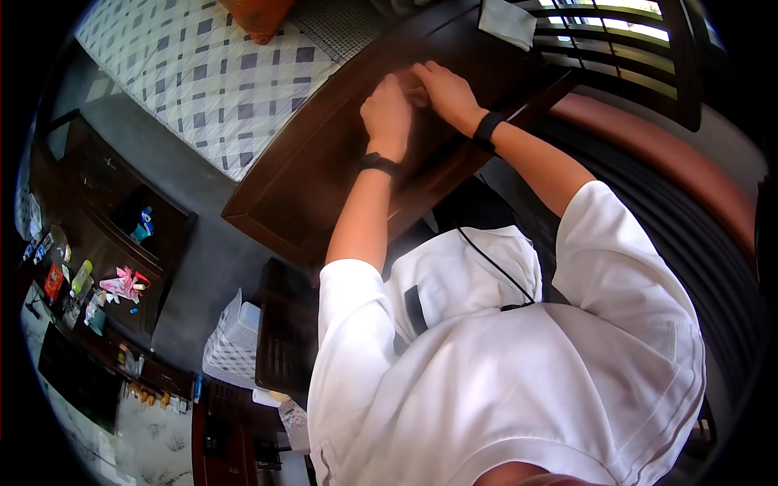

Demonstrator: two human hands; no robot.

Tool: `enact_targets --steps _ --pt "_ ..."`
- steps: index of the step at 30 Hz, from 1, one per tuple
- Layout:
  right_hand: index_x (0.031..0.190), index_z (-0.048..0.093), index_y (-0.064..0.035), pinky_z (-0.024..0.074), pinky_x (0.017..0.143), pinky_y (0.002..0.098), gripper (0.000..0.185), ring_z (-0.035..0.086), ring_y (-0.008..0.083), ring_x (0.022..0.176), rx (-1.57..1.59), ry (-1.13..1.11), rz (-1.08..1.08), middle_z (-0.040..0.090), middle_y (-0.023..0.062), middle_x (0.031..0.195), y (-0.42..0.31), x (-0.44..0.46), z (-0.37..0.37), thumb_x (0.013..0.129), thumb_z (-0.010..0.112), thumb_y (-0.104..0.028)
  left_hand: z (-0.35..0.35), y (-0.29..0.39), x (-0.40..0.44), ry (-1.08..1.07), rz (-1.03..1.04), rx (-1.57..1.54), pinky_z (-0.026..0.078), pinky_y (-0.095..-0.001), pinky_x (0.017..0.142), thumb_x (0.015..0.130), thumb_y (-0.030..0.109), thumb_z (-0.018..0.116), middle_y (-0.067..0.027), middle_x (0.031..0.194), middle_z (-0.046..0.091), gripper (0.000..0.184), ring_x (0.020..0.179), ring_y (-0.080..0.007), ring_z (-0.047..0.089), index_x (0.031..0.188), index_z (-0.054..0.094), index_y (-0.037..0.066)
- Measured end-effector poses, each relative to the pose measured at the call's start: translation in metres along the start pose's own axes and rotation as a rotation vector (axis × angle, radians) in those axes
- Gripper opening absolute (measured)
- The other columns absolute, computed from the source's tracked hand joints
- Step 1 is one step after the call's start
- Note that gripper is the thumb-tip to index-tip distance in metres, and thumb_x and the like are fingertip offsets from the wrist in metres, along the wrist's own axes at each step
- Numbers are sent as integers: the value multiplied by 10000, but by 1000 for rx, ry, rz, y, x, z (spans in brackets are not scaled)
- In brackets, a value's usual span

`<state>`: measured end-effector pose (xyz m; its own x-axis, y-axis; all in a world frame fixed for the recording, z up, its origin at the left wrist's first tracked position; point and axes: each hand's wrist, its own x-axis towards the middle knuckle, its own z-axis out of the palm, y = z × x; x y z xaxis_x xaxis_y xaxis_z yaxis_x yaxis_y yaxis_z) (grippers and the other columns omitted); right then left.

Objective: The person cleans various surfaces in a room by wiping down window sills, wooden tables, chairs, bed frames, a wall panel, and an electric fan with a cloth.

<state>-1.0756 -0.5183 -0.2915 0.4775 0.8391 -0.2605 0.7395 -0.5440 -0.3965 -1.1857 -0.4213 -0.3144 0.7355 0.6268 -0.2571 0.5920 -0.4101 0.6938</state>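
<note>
My left hand [386, 113] is closed above a polished dark wooden board [300, 178], its fingers curled inward. Beside it, my right hand [447, 95] has bent fingers reaching toward the left one, so the fingertips almost meet. Between them is a blurred, skin-toned patch; whether it is a small thing, a finger or a reflection, I cannot make out. Each wrist has a black band. At the board's far right end lies a folded white cloth or paper [506, 24], apart from both hands.
A checked quilted mattress [227, 89] with an orange cushion [258, 16] lies beyond the board. Right of it stands a slatted dark wooden frame [616, 49]. On the left, a dark cabinet [121, 219] carries bottles and packets. A white basket [233, 340] stands lower left.
</note>
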Motion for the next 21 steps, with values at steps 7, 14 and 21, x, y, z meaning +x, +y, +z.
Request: enact_targets --steps 7,14,21 --pt "1049 549 -96 522 782 436 208 611 348 944 77 -237 25 585 114 987 15 -65 2 847 600 -90 19 11 -72 -189 -48 3 530 -510 746 802 -19 567 -182 946 701 201 881 -424 660 995 577 36" --pt "1060 551 -94 527 787 414 206 615 326 960 96 -243 -115 583 106 988 33 -49 -9 855 560 -81 25 30 -61 -144 -98 69 532 -492 726 831 26 559 -184 929 700 170 826 -409 671 998 586 13" --pt "1100 551 -113 516 773 423 229 607 336 951 22 -83 -99 568 110 985 102 -21 -43 874 553 -78 63 84 6 -138 -52 84 548 -491 733 872 82 569 -195 932 712 141 864 -401 686 997 601 26"
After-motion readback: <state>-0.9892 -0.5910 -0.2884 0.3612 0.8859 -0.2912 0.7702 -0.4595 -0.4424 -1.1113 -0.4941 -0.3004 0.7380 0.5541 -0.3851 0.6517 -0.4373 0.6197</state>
